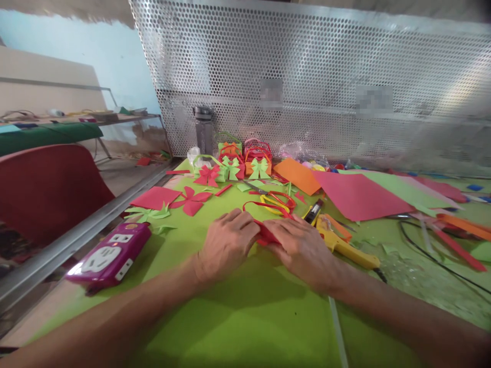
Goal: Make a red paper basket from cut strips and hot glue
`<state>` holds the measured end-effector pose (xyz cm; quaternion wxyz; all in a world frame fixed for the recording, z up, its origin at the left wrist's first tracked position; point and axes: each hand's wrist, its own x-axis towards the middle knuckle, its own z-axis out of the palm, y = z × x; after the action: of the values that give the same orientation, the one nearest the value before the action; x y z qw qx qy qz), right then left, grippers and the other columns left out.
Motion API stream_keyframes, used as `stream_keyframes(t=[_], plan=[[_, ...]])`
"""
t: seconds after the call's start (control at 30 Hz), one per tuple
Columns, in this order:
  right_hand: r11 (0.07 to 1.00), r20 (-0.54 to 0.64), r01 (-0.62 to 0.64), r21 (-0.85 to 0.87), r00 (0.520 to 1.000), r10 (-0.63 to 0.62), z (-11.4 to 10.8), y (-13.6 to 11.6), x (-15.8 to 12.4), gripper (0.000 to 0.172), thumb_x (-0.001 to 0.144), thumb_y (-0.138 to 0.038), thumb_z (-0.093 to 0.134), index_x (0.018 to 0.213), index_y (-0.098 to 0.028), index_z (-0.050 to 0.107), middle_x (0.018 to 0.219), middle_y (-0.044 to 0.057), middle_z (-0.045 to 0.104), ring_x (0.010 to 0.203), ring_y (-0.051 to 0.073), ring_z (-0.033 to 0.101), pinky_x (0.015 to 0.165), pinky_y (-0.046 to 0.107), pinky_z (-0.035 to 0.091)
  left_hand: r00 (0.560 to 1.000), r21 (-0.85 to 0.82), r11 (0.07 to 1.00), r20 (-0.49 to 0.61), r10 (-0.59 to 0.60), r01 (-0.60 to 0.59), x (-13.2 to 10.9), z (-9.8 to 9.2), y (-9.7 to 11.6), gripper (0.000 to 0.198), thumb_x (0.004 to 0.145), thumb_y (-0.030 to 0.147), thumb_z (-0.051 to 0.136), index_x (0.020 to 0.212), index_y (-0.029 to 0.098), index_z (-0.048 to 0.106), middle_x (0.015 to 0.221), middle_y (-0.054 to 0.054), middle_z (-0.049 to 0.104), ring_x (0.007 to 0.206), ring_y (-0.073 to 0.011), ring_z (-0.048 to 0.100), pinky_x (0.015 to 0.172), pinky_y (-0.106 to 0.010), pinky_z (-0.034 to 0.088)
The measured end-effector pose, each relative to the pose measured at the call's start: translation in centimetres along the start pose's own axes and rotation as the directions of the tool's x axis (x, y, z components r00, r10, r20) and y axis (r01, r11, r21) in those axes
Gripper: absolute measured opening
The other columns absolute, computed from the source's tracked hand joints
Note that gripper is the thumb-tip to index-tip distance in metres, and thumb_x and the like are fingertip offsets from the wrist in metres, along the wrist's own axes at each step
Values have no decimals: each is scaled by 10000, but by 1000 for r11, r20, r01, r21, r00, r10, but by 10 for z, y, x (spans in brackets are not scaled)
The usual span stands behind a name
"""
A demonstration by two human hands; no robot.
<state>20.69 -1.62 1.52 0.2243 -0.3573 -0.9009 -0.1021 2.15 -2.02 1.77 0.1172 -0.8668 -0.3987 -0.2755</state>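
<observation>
My left hand (232, 240) and my right hand (303, 250) are closed on a small red felt bag (267, 235) from either side, over the middle of the green table cover. Most of the bag is hidden under my fingers. A thin red loop, like a handle, arches out on its far side. Just beyond it lie scissors (278, 202) with red and yellow handles. A yellow glue gun (349, 249) rests by my right wrist, near a dark-and-yellow cutter (313, 210). Red felt petals (191, 201) lie beyond my left hand.
Small finished-looking felt bags with bows (259, 167) stand at the back, near a grey bottle (203, 130). A purple power strip (111, 255) sits left. Felt sheets (360, 194), a black cable (429, 255) and a glue stick (337, 332) lie right. A perforated metal panel (307, 56) rises behind.
</observation>
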Motion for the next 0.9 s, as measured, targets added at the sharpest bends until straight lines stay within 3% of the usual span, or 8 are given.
stream_keyframes(t=[0.1, 0.17, 0.27, 0.37, 0.57, 0.67, 0.8, 0.9], plan=[[994, 25, -62, 92, 998, 59, -2, 7, 4, 302, 814, -220, 614, 1105, -139, 598, 1028, 110, 692, 895, 235, 654, 778, 358, 522, 997, -60, 995, -11, -83, 82, -1, 0, -5, 108, 834, 259, 586, 824, 153, 603, 857, -57, 628, 827, -196, 566, 732, -325, 470], [982, 60, -112, 150, 993, 104, -3, 12, 7, 305, 812, -239, 617, 1108, -166, 609, 1032, 95, 696, 891, 227, 664, 772, 349, 533, 970, -112, 964, -3, -242, 240, -1, 0, -9, 198, 759, 269, 671, 890, 161, 567, 895, -58, 619, 852, -211, 571, 729, -341, 479], [958, 83, -160, 236, 986, 145, -4, 17, 9, 350, 789, -229, 638, 1136, -189, 609, 1093, 91, 680, 969, 235, 650, 839, 362, 521, 848, -257, 811, 86, -523, 526, -1, 3, -16, 453, 664, 253, 733, 1046, 155, 508, 936, -61, 613, 830, -207, 581, 721, -346, 489], [912, 81, -223, 344, 975, 208, -6, 19, 12, 363, 764, -193, 649, 1126, -203, 624, 1082, 70, 689, 967, 219, 653, 858, 344, 515, 755, -413, 639, 244, -609, 649, 1, 8, -21, 610, 618, 268, 741, 1154, 131, 482, 973, -73, 617, 842, -206, 591, 725, -329, 491], [779, 105, -363, 511, 926, 362, -7, 22, 13, 358, 734, -264, 664, 1082, -184, 657, 991, 59, 718, 859, 211, 674, 792, 336, 528, 816, -622, 531, 391, -426, 576, 3, 7, -21, 95, 740, 244, 579, 772, 164, 618, 735, -2, 648, 680, -153, 589, 608, -250, 442], [707, 97, -391, 589, 903, 418, -4, 23, 12, 386, 718, -305, 679, 1085, -189, 654, 1042, 63, 702, 925, 222, 657, 823, 351, 515, 827, -700, 462, 356, -436, 545, 4, 3, -17, 79, 745, 243, 581, 740, 165, 593, 691, 11, 631, 650, -137, 578, 580, -232, 422], [564, 100, -394, 726, 871, 481, 2, 22, 12, 365, 708, -333, 689, 1041, -187, 660, 995, 49, 709, 890, 219, 654, 781, 347, 522, 758, -818, 264, 284, -587, 511, 5, 0, -12, 276, 705, 223, 640, 935, 192, 491, 768, 13, 650, 674, -134, 591, 580, -233, 444], [435, 112, -366, 823, 854, 507, 5, 20, 13, 334, 701, -307, 688, 1010, -185, 657, 944, 37, 715, 835, 204, 656, 714, 319, 528, 752, -852, 236, 244, -613, 468, 7, -1, -9, 229, 672, 209, 666, 828, 177, 501, 683, 32, 611, 584, -100, 542, 533, -210, 429]])
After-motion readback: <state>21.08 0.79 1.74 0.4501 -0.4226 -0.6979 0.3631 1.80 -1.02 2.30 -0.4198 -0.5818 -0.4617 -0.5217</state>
